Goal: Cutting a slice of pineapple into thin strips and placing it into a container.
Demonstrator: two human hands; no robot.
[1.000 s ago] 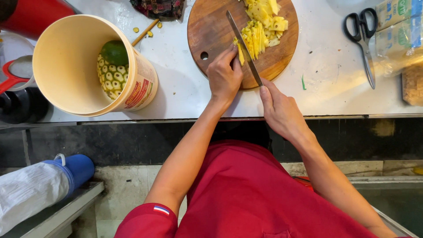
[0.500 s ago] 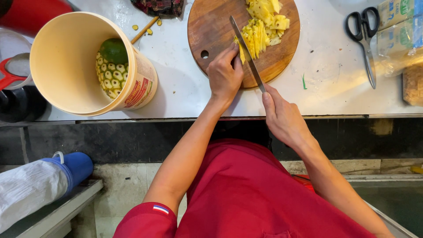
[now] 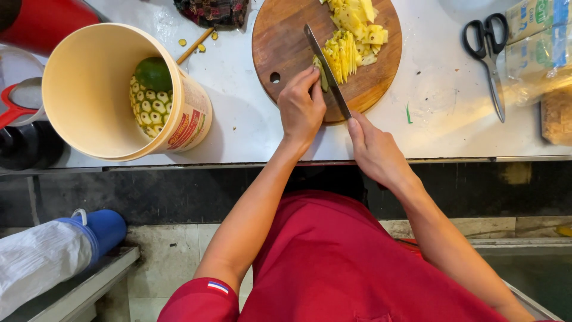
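Observation:
A round wooden cutting board lies on the white counter and carries a heap of yellow pineapple pieces. My right hand grips the handle of a long knife whose blade lies slanted across the board, beside the cut fruit. My left hand rests on the board's near edge, fingertips pinching a small greenish piece against the blade. Both forearms reach up from my red shirt.
A cream bucket at the left holds pineapple peel and a green fruit. Black-handled scissors lie at the right, next to plastic-wrapped packages. A red container is at the far left. The counter's front edge runs across the view.
The knife and both hands have shifted slightly left on the board, away from the cut slices. My left fingers now hold a small piece at the blade.

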